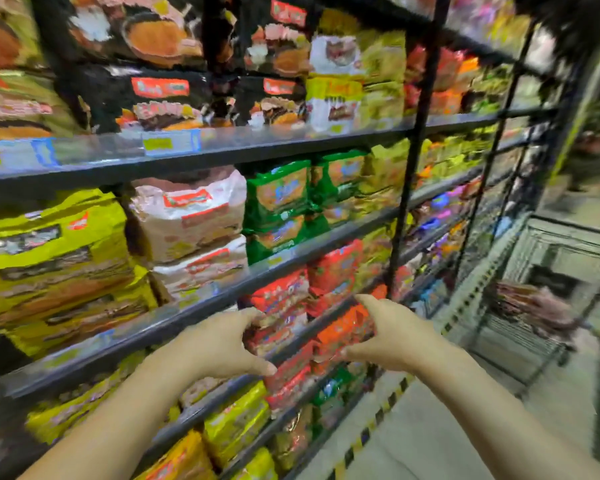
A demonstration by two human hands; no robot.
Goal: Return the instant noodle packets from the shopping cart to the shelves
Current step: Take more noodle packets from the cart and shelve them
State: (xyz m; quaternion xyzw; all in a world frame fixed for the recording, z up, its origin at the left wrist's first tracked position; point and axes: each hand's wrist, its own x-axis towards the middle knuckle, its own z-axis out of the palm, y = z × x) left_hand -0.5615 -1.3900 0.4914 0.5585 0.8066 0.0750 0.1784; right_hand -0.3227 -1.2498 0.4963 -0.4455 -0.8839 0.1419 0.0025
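Packet: red noodle packet point(284, 332) held at lower shelf point(312, 327) among red packs
Grip: pinched by left hand point(222, 344); right hand point(392, 332) curled on orange-red pack point(340, 332)
Progress: shelving underway; brown packets point(530, 306) left in shopping cart point(568, 244)

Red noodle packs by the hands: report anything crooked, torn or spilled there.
Nothing clearly stands out. Both hands, left hand and right hand, hold the red noodle packs at the shelf edge. The packs sit slightly uneven, but motion blur hides any tears; no spill shows on the floor.
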